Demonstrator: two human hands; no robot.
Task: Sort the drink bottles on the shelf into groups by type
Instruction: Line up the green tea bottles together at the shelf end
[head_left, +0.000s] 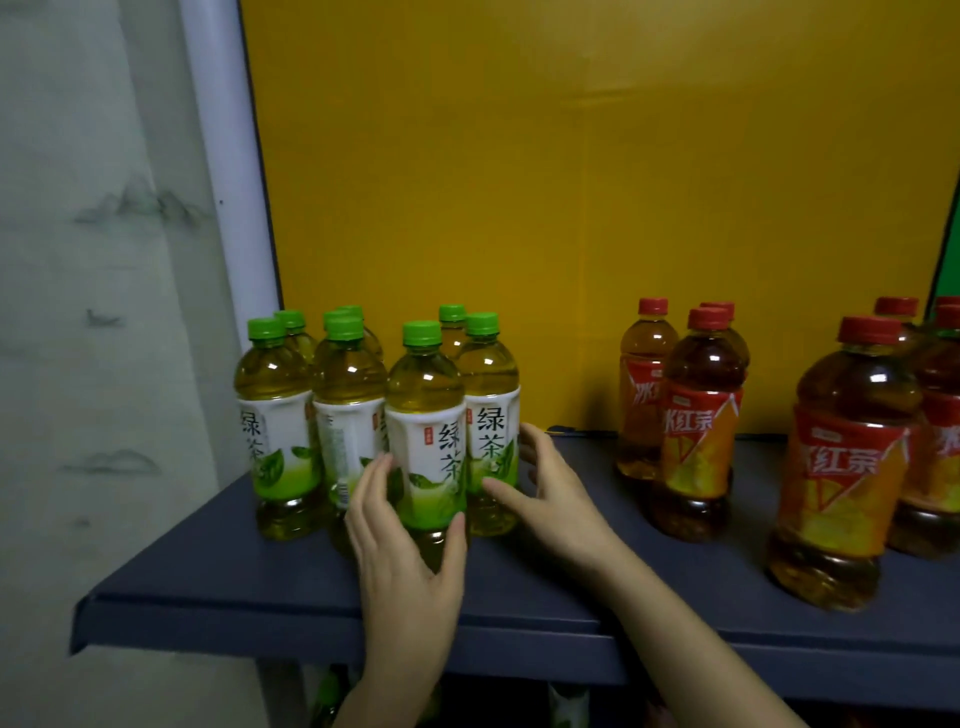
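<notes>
Several green tea bottles with green caps and white-green labels stand clustered at the left end of the dark blue shelf (519, 613). My left hand (405, 540) grips the front green tea bottle (427, 415) low down, fingers on its left side and thumb on its right. My right hand (556, 493) cups the neighbouring green tea bottle (491, 395) just behind and to the right, thumb across its lower front and fingers round its right side. Several iced red tea bottles (698, 415) with red caps stand grouped at the right, the nearest one (847, 467) by the front edge.
A yellow back panel (571, 182) closes the shelf behind the bottles. The shelf's white left post (223, 156) stands beside the green group, with a pale patterned wall further left. A bare strip of shelf separates the two groups. More bottles show dimly on the level below.
</notes>
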